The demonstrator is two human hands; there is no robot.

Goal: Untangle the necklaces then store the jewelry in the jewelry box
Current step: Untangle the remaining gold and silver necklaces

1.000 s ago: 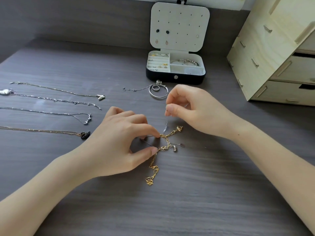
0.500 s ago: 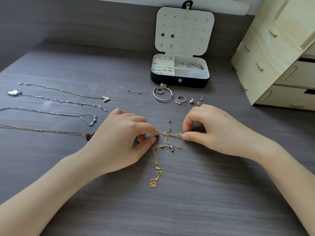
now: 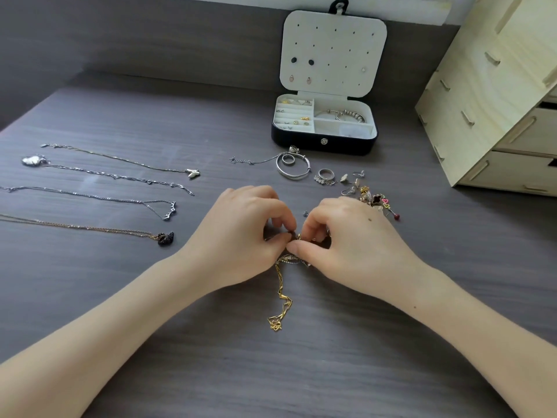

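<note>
1. At the middle of the dark grey wood-grain table, the left hand and the right hand meet fingertip to fingertip. Both have their fingers curled and pinch the knot of a tangled gold chain necklace.
2. The chain's loose tail lies on the table, trailing toward the near edge.
3. Four thin straightened necklaces lie side by side toward the left edge.
4. The black jewelry box with a white upright lid stands open near the far edge.
5. A silver bangle lies just in front of the box, and a heap of mixed earrings lies just beyond the right hand.
6. A pale wooden drawer cabinet fills the far right corner.
</note>
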